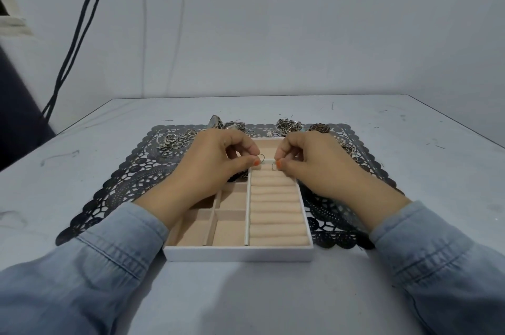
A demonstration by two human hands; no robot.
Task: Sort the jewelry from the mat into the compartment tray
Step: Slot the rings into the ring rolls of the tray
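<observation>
**Two thin hoops pinched over the ring rolls**

While both my hands hover above the far end of the compartment tray (240, 252), each grip is pressed together on a thin wire hoop. My left hand (218, 159) pinches a small round hoop (262, 158) between thumb and forefinger; the loop stands out past my orange-painted thumbnail, fine and silvery, plain metal as far as I can see. My right hand (308, 162) pinches a second hoop (274, 166) of the same slender kind, held low, just above the nearest ring roll; I cannot tell whether it touches the padding.

Under them, the tray is white outside and lined in pale peach. Its right side is a long column of padded ring rolls (274, 209), and its left side is split into square open compartments (229, 231), bare where I can see them.

Beneath the tray lies a dark lace-patterned mat (123, 179) on the grey worktop (82, 143). More jewelry waits along the mat's far edge: a heap of silver rings (175, 140) to the left, a tangle of chains (288, 125) behind my right hand, a brownish woven piece (319, 127) beside that, and some blocky metal pieces (226, 124) behind my left hand. Further wiry pieces (348, 147) lie on the mat to the right of my right hand, too small to name.
</observation>
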